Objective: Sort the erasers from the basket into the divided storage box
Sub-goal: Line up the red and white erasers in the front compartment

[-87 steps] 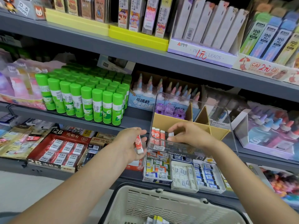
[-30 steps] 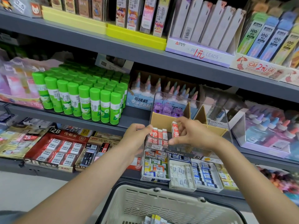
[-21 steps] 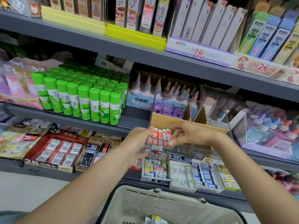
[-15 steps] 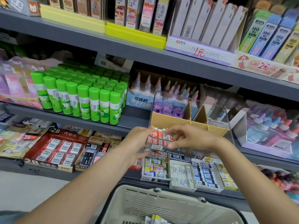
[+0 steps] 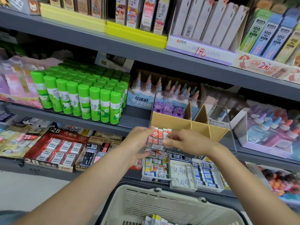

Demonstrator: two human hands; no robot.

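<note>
Curled fingers of the left hand (image 5: 138, 142) grip the near left corner of the clear plastic storage box with tan dividers (image 5: 191, 125). Right hand (image 5: 186, 142) fingertips pinch four upright orange-and-white erasers (image 5: 162, 133) in its front left compartment. Below, a cream plastic basket (image 5: 162, 202) holds more.

Grey shelf (image 5: 133, 118) carries green glue sticks (image 5: 84, 98).

The storage box (image 5: 191, 101) is clear glossy plastic (tan matt dividers (image 5: 175, 123) inside); the basket (image 5: 139, 203) is cream slotted plastic; the shelf (image 5: 113, 47) looks like matt grey metal.
</note>
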